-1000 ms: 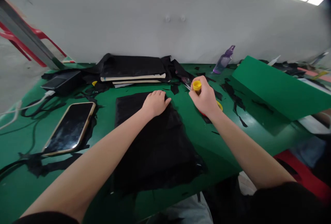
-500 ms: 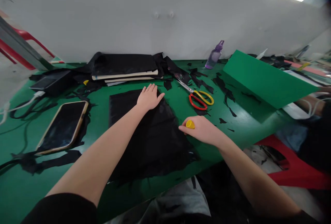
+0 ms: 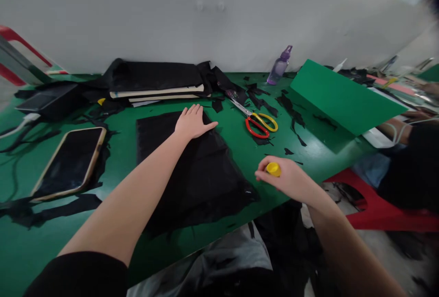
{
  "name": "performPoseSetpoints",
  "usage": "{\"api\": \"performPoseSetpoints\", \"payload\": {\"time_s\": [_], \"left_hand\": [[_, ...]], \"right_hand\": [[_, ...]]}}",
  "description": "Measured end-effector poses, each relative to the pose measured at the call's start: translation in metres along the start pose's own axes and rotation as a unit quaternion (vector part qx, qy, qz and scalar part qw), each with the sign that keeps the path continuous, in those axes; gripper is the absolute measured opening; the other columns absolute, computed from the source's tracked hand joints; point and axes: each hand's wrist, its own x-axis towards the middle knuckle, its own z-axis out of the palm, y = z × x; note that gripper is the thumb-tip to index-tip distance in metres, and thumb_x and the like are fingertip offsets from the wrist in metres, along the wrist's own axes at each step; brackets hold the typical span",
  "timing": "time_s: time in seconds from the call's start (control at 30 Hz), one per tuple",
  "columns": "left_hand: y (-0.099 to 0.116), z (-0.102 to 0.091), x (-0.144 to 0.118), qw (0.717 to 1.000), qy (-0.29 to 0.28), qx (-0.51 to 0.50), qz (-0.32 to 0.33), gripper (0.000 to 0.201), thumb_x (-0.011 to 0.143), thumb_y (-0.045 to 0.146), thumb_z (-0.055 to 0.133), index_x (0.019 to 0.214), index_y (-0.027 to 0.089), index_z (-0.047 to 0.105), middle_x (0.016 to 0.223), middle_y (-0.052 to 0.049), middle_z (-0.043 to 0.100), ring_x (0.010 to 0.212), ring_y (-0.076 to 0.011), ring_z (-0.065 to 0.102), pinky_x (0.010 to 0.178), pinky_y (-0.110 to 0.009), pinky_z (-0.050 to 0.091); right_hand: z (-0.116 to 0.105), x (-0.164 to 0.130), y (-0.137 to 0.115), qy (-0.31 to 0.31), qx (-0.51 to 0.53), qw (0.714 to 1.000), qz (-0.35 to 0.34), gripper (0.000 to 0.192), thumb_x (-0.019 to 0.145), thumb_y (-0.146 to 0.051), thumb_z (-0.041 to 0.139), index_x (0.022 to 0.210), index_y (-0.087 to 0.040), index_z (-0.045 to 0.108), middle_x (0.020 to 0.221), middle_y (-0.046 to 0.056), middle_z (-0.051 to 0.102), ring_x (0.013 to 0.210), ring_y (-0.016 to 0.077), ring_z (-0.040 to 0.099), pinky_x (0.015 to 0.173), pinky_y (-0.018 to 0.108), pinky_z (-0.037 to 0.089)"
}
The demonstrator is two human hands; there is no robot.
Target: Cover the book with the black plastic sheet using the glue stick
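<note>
While the left hand (image 3: pixel 192 124) lies flat, fingers spread, on the far edge of a black fabric sheet (image 3: pixel 192 169), the right hand (image 3: pixel 286 179) keeps its grip pinched around a small yellow-capped object (image 3: pixel 273 169), of which only the cap shows. That hand sits at the near edge of the green table (image 3: pixel 240 146), just beside the fabric's near right corner and apart from it. The fabric lies spread on the table in front of the person, its near edge ragged. Beyond the right hand lie scissors (image 3: pixel 258 122) with one red and one yellow handle, blades pointing away to the left, among black fabric scraps (image 3: pixel 295 127). A smartphone (image 3: pixel 68 162) rests face up to the left of the sheet. Against the wall sits a stack of boards wrapped in black cloth (image 3: pixel 156 84), with a purple bottle (image 3: pixel 279 66) to its right. A green panel (image 3: pixel 343 98) slopes at far right; past it another person's forearm (image 3: pixel 391 128) shows.
</note>
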Motion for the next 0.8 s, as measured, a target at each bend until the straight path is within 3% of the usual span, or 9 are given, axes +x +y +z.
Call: {"api": "performPoseSetpoints", "payload": {"time_s": [0.1, 0.2, 0.23, 0.3, 0.5, 0.67, 0.8], "left_hand": [[0.000, -0.001, 0.000, 1.000, -0.001, -0.003, 0.000, 0.104, 0.074, 0.083, 0.016, 0.145, 0.006, 0.023, 0.151, -0.013, 0.023, 0.141, -0.0268, 0.017, 0.115, -0.042, 0.014], [0.000, -0.001, 0.000, 1.000, 0.001, -0.005, 0.000, 0.104, 0.074, 0.083, 0.017, 0.145, 0.007, 0.024, 0.151, -0.013, 0.023, 0.141, -0.0267, 0.017, 0.115, -0.042, 0.014], [0.000, -0.001, 0.000, 1.000, 0.001, -0.006, -0.001, 0.104, 0.074, 0.083, 0.017, 0.145, 0.007, 0.024, 0.151, -0.013, 0.023, 0.141, -0.0266, 0.017, 0.115, -0.041, 0.014], [0.000, -0.001, 0.000, 1.000, 0.002, -0.007, -0.002, 0.103, 0.075, 0.082, 0.017, 0.145, 0.007, 0.024, 0.151, -0.012, 0.023, 0.141, -0.0264, 0.017, 0.115, -0.041, 0.013], [0.000, 0.001, 0.000, 1.000, 0.016, 0.004, 0.003, 0.102, 0.075, 0.082, 0.016, 0.145, 0.007, 0.025, 0.150, -0.014, 0.026, 0.140, -0.0267, 0.020, 0.114, -0.040, 0.014], [0.001, 0.001, 0.001, 1.000, 0.006, 0.000, 0.000, 0.102, 0.075, 0.082, 0.019, 0.145, 0.007, 0.023, 0.150, -0.014, 0.025, 0.140, -0.0281, 0.019, 0.114, -0.041, 0.013], [0.000, 0.000, 0.001, 1.000, 0.002, -0.002, -0.003, 0.101, 0.076, 0.080, 0.021, 0.145, 0.006, 0.022, 0.151, -0.015, 0.024, 0.140, -0.0282, 0.018, 0.115, -0.041, 0.012]], "right_hand": [[-0.004, -0.003, -0.011, 0.086, 0.196, 0.975, -0.055, 0.028, 0.081, -0.041, 0.056, 0.063, -0.020, 0.052, 0.053, -0.003, 0.050, 0.048, 0.0105, 0.042, 0.048, 0.026, 0.035], [0.007, 0.004, -0.024, 0.128, 0.403, 0.893, -0.155, 0.031, 0.083, -0.033, 0.046, 0.055, -0.020, 0.046, 0.045, -0.004, 0.040, 0.048, 0.0108, 0.041, 0.058, 0.030, 0.042], [0.013, 0.007, -0.028, 0.141, 0.435, 0.873, -0.167, 0.029, 0.082, -0.028, 0.046, 0.054, -0.020, 0.046, 0.045, -0.004, 0.039, 0.047, 0.0105, 0.041, 0.058, 0.030, 0.042], [0.029, 0.012, -0.035, 0.176, 0.448, 0.863, -0.154, 0.023, 0.080, -0.021, 0.048, 0.057, -0.019, 0.049, 0.050, -0.003, 0.046, 0.050, 0.0102, 0.044, 0.055, 0.027, 0.040], [0.069, 0.015, -0.042, 0.180, 0.437, 0.870, -0.141, 0.024, 0.080, -0.015, 0.044, 0.056, -0.019, 0.045, 0.049, -0.004, 0.042, 0.042, 0.0076, 0.035, 0.041, 0.023, 0.024], [0.084, 0.019, -0.034, 0.165, 0.351, 0.916, -0.099, 0.026, 0.080, -0.016, 0.041, 0.054, -0.020, 0.040, 0.048, -0.004, 0.038, 0.043, 0.0080, 0.033, 0.041, 0.024, 0.021], [0.086, 0.017, -0.031, 0.157, 0.287, 0.939, -0.103, 0.028, 0.082, -0.016, 0.039, 0.054, -0.020, 0.039, 0.050, -0.003, 0.039, 0.045, 0.0090, 0.034, 0.044, 0.026, 0.025]]}}
